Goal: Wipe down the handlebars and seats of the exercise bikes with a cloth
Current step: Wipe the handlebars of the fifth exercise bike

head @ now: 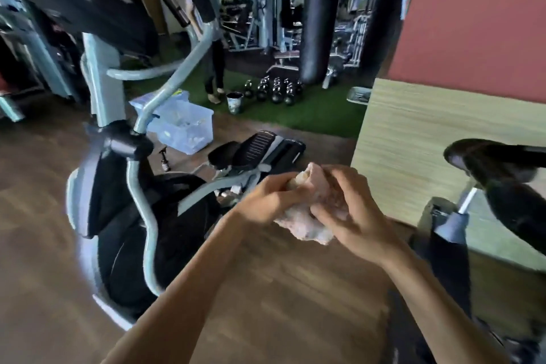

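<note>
Pale pink cloth (310, 216), crumpled, held in mid-air above the wooden floor (280, 289) between two machines. Left hand (271, 198): fingers curled round the upper left part of the cloth. Right hand (351, 213): fingers and thumb curled over its right side; the two hands meet on the bundle. Exercise bike (133, 201), grey and black, to the left of the hands, with its curved grey handlebar (177, 80) rising toward the top. Black seat (496, 162) on a grey post at the right edge, beside a light wood-grain panel (428, 142). Clear plastic bin (183, 124) and a small dark spray bottle (165, 160) on the floor behind the bike. Kettlebells (274, 91) and a metal bucket (235, 102) on green turf farther back. Image blurred; finer detail not legible.
</note>
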Motion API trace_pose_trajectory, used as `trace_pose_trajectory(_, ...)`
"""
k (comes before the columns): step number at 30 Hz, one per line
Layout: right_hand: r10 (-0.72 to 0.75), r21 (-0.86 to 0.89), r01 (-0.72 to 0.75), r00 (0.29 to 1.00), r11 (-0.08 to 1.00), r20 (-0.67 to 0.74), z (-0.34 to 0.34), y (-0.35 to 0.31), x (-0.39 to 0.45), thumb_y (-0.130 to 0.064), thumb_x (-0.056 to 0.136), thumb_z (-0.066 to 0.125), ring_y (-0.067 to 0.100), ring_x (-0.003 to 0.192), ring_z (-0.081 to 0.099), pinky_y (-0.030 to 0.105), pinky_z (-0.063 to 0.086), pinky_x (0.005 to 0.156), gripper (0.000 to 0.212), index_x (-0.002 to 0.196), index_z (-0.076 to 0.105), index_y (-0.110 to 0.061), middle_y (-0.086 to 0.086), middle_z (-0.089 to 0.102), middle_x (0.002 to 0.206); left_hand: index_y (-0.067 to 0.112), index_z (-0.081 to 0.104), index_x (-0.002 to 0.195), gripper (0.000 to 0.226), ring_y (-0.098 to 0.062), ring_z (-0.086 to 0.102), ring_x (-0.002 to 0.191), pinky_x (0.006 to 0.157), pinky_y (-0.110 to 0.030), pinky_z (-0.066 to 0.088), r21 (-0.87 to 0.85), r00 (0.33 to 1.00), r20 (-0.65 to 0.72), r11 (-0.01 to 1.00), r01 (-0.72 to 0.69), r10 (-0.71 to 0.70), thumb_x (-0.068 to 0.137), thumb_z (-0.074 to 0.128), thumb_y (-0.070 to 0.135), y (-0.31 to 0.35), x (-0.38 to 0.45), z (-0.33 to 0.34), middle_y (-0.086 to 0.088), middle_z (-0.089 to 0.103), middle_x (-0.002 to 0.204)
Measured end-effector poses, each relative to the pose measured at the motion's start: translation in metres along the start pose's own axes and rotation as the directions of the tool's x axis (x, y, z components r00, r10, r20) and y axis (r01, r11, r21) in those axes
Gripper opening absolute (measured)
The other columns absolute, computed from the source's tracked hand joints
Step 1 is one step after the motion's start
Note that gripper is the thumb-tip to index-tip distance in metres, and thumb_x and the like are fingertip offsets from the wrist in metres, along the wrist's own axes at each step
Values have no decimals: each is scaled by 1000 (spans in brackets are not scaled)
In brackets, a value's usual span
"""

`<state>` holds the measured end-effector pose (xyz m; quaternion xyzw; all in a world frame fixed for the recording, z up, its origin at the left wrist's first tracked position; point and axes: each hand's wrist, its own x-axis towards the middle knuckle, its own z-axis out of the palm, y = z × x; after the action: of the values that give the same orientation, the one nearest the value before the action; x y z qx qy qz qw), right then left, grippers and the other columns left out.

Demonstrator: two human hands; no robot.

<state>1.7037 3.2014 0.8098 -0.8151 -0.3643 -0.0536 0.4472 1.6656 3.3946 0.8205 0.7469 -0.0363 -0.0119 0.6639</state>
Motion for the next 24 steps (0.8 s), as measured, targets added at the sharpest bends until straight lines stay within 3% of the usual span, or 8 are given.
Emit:
trace_pose_trajectory(3,196,156,-204,978,966,67,-19,21,22,-50,82,71,13,108,66,47,54,96,55,128,58,-24,-7,68,116,1,66,105,58,-23,64,90,81,-45,51,37,991,135,999,-23,18,86,73,55,9,47,-11,-14,69,96)
trace_pose_trajectory(6,294,156,-287,955,945,-26,-26,37,43,-54,80,75,15,97,69,45,58,86,48,114,60,-22,-4,72,103,6,61,90,41,-11,54,68,63,-26,41,211,985,167,974,-81,45,89,71,46,20,90,-13,5,57,74)
trace_pose_trajectory(9,402,209,-357,882,910,-246,-28,48,54,-33,90,77,0,86,67,19,53,73,32,107,57,-16,-6,70,96,11,67,101,38,3,59,71,64,-13,43,220,984,-34,961,-166,178,86,79,44,21,125,4,17,63,79)
trace_pose_trajectory(12,464,217,-411,782,886,-415,-38,58,66,-27,92,76,2,81,68,22,57,68,32,108,51,-15,-6,69,93,20,62,121,77,-5,59,102,82,-18,48,363,924,-288,921,-138,252,67,71,74,14,151,33,7,59,115)
trace_pose_trajectory(14,468,221,-416,718,882,-515,-46,65,74,-27,92,76,1,76,69,19,54,63,33,108,51,-15,-8,70,88,23,62,118,73,-9,61,106,90,-26,53,239,953,-265,967,-86,150,72,68,79,16,165,55,4,63,118)
trace_pose_trajectory(17,454,210,-418,657,884,-601,-49,73,85,-14,92,74,6,78,70,23,55,64,31,112,51,-12,-5,70,86,23,62,116,63,-6,70,92,67,-10,49,-13,999,17,999,36,-36,82,63,76,29,188,84,-1,72,104)
trace_pose_trajectory(22,423,154,-429,652,890,-630,-60,74,89,12,90,59,0,93,69,18,54,74,40,119,45,-13,-2,68,103,20,61,112,48,-2,71,84,70,-22,55,-159,982,143,982,-97,120,84,76,55,43,234,111,5,73,97)
trace_pose_trajectory(24,418,142,-448,608,883,-675,-64,63,94,10,90,57,8,102,69,27,58,80,40,124,48,-9,3,68,109,16,62,109,40,-1,71,78,66,-20,54,-266,973,172,958,-107,157,85,80,43,47,250,115,7,72,88)
